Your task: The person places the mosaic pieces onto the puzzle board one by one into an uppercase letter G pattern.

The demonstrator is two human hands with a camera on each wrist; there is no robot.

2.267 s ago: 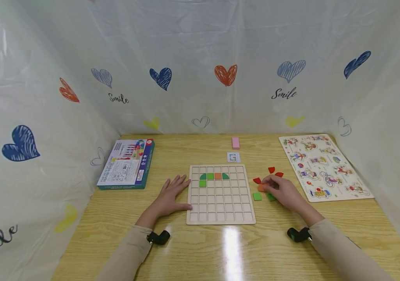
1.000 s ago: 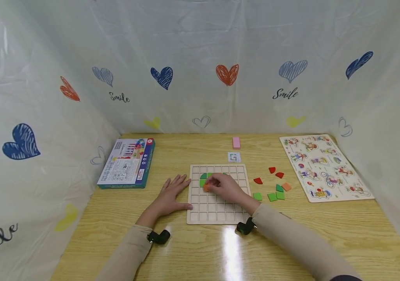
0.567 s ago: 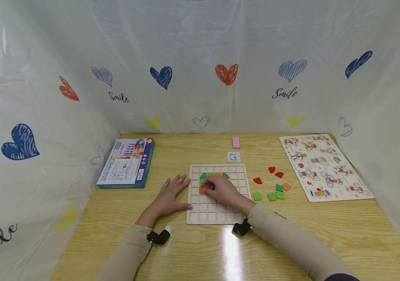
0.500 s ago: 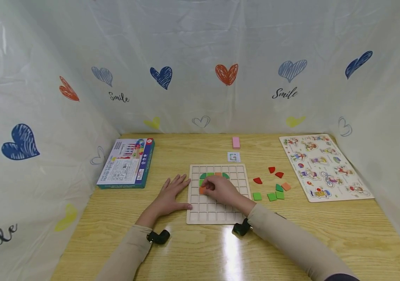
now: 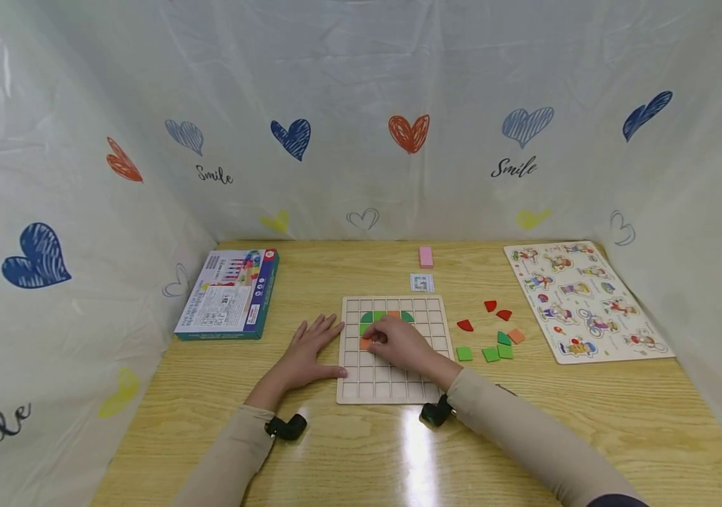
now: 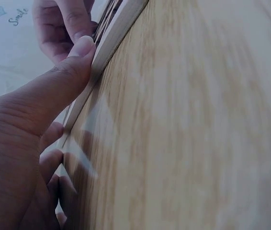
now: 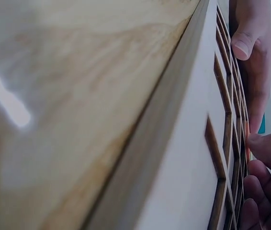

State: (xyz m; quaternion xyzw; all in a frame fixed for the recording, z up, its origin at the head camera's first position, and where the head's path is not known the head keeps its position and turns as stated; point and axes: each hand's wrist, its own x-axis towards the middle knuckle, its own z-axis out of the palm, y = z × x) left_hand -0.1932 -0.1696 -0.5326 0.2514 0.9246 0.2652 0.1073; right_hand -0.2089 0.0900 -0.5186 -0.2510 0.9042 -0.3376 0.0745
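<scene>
A wooden grid board point(image 5: 392, 393) lies on the table in the head view. My right hand point(image 5: 401, 345) reaches over it, thumb and fingertips pinching an orange square tile point(image 5: 364, 344) at a cell near the left side. Directly behind this tile is a green square tile point(image 5: 363, 329). The row farther back has a green quarter-circle piece point(image 5: 367, 317), a green square point(image 5: 380, 316), an orange square point(image 5: 394, 315) and another green quarter-circle point(image 5: 407, 317). My left hand point(image 5: 306, 359) rests with spread fingers beside the board, its thumb point(image 6: 80, 50) against the board's edge.
Right of the board lie red quarter-circle pieces point(image 5: 490, 306), several green pieces point(image 5: 465, 354) and an orange square point(image 5: 516, 336). Behind it are a pattern card point(image 5: 422, 283) and a pink block point(image 5: 426, 257). A box point(image 5: 224, 299) stands left, a picture puzzle board point(image 5: 589, 303) right.
My right hand has carried the orange tile from the loose pieces leftward to the board, and has stayed at that cell over the last half second. My left hand has not moved.
</scene>
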